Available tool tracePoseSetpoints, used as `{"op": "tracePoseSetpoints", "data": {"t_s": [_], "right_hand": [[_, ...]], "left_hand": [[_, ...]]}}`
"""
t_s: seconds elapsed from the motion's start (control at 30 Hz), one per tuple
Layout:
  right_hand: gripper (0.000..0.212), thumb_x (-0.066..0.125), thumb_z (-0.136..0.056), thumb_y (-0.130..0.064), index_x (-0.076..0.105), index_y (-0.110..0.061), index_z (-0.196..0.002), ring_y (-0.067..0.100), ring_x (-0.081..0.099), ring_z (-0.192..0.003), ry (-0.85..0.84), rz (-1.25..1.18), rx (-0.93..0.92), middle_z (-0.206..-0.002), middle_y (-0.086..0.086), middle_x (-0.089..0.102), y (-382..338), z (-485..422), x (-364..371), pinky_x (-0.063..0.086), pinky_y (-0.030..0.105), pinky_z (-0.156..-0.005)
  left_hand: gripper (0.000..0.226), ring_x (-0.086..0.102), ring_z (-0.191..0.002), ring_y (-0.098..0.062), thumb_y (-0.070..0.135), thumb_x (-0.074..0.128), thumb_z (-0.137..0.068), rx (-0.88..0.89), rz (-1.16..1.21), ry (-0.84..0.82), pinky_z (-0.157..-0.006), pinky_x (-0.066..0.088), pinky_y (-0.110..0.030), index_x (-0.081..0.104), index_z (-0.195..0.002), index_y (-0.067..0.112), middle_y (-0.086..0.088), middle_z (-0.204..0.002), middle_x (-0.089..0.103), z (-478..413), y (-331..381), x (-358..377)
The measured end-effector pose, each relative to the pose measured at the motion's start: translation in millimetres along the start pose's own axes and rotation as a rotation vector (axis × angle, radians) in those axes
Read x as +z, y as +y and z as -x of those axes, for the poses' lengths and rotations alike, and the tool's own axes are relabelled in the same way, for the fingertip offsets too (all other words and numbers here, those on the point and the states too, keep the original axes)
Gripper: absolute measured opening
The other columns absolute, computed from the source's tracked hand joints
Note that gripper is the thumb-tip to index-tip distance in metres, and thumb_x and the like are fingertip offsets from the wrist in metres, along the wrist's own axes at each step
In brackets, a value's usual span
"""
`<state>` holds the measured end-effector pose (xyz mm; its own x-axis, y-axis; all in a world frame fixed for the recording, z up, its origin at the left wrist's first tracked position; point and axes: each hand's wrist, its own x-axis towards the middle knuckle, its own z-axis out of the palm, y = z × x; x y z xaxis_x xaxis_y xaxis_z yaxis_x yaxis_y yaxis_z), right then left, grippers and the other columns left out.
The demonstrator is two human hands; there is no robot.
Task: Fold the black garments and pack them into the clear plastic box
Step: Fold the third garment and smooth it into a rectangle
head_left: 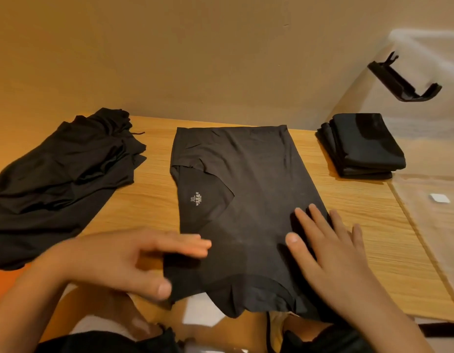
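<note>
We see a black shirt (pixel 246 179) lying flat in the middle of a wooden table (pixel 360 212), partly folded, its neck towards us and a pale XL label (pixel 196 198) showing. Our left hand (pixel 124 258) is at the shirt's left near corner, fingers straight across the edge and thumb beside it, gripping nothing. Our right hand (pixel 330 253) lies flat on the shirt's right side, fingers spread. Left of the shirt is a loose pile of black garments (pixel 60 169). To its right is a folded stack (pixel 360 143) by the clear plastic box (pixel 422 54); we cannot tell whether it is inside.
</note>
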<state>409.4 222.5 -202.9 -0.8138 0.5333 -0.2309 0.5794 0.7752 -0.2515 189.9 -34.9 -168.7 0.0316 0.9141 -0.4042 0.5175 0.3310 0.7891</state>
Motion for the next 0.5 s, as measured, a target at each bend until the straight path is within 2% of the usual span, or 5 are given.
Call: {"op": "tracePoseSetpoints", "data": {"t_s": [0.1,0.2,0.33,0.4,0.5], "right_hand": [[0.065,0.015,-0.101,-0.062,0.008,-0.037,-0.161,0.012,-0.016,-0.154,0.051,-0.051,-0.184,-0.168,-0.014,-0.003,7,-41,-23,-0.008,0.039,-0.124],[0.059,0.030,-0.107,-0.048,0.017,-0.031,-0.161,0.014,-0.006,-0.156,0.059,-0.050,-0.307,-0.170,-0.007,0.006,7,-111,-36,-0.001,0.042,-0.124],[0.058,0.033,-0.109,-0.039,0.018,-0.022,-0.162,0.024,0.002,-0.157,0.065,-0.077,-0.295,-0.170,0.003,0.010,-1,-198,-41,0.004,0.050,-0.124],[0.059,0.031,-0.109,-0.042,0.017,-0.021,-0.162,0.026,0.003,-0.157,0.058,-0.043,-0.277,-0.170,0.005,0.009,-2,-226,-39,0.005,0.052,-0.124],[0.064,0.024,-0.106,-0.053,0.014,-0.024,-0.163,0.026,0.001,-0.157,0.058,0.056,-0.254,-0.171,0.002,0.006,-1,-249,-34,0.004,0.054,-0.124]], "left_hand": [[0.042,0.050,-0.133,-0.001,0.052,0.058,-0.095,-0.028,0.028,0.560,-0.113,0.040,-0.028,0.056,-0.137,0.049,0.017,-0.141,0.058,-23,-2,-23],[0.046,0.047,-0.138,-0.019,0.043,0.045,-0.104,-0.315,-0.021,0.963,-0.111,0.037,-0.038,0.045,-0.149,0.034,-0.005,-0.149,0.052,-73,-21,-52],[0.056,0.024,-0.151,-0.028,0.043,0.031,-0.107,-0.514,-0.193,1.003,-0.123,0.015,-0.051,0.031,-0.157,0.017,-0.006,-0.164,0.029,-128,-55,-96],[0.062,0.014,-0.154,-0.024,0.051,0.027,-0.106,-0.578,-0.359,0.929,-0.121,0.003,-0.060,0.026,-0.159,0.018,-0.003,-0.168,0.018,-146,-68,-111],[0.070,0.003,-0.156,-0.022,0.060,0.022,-0.102,-0.636,-0.473,0.821,-0.118,-0.002,-0.066,0.014,-0.162,0.024,0.004,-0.170,0.004,-162,-77,-127]]}}
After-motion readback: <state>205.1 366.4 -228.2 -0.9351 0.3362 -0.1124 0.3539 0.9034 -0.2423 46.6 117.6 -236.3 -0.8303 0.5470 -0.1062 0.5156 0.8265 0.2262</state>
